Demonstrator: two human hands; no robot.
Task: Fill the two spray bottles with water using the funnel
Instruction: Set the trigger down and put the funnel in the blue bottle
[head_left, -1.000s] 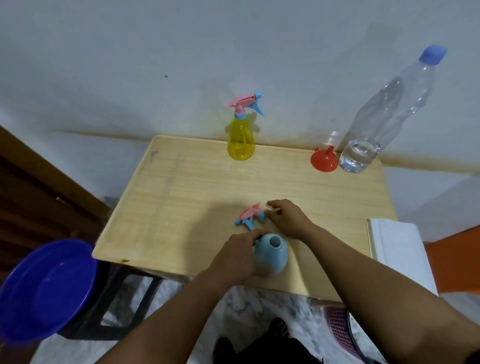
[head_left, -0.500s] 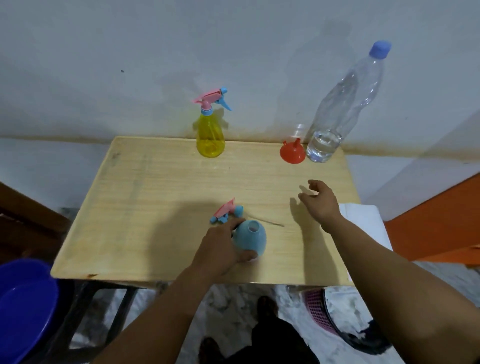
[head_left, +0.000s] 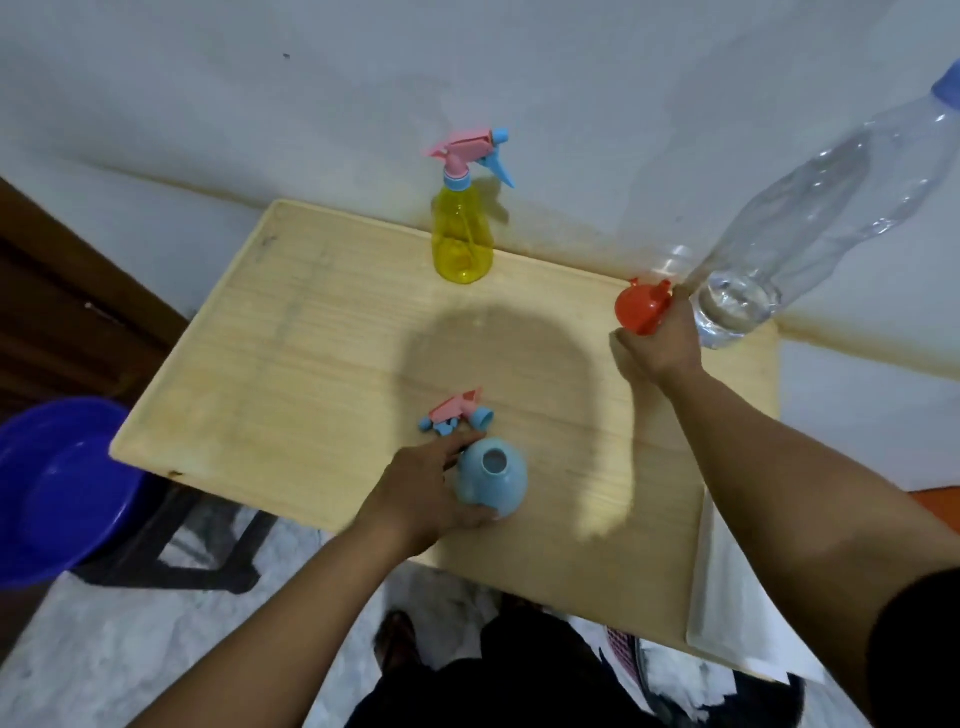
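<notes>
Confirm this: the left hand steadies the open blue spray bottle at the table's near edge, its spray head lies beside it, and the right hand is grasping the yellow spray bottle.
One detail is wrong. The head view shows the right hand grasping the red funnel next to the clear water bottle, not the yellow spray bottle, which stands untouched by the wall. The left hand does steady the open blue spray bottle, its spray head beside it.

Open spray bottle (head_left: 492, 484) at table's (head_left: 311, 338) near edge, detached sprayer head (head_left: 457, 411) just behind; capped spray bottle (head_left: 462, 236) far back; funnel (head_left: 640, 307) back right, beside water bottle (head_left: 810, 218)
</notes>
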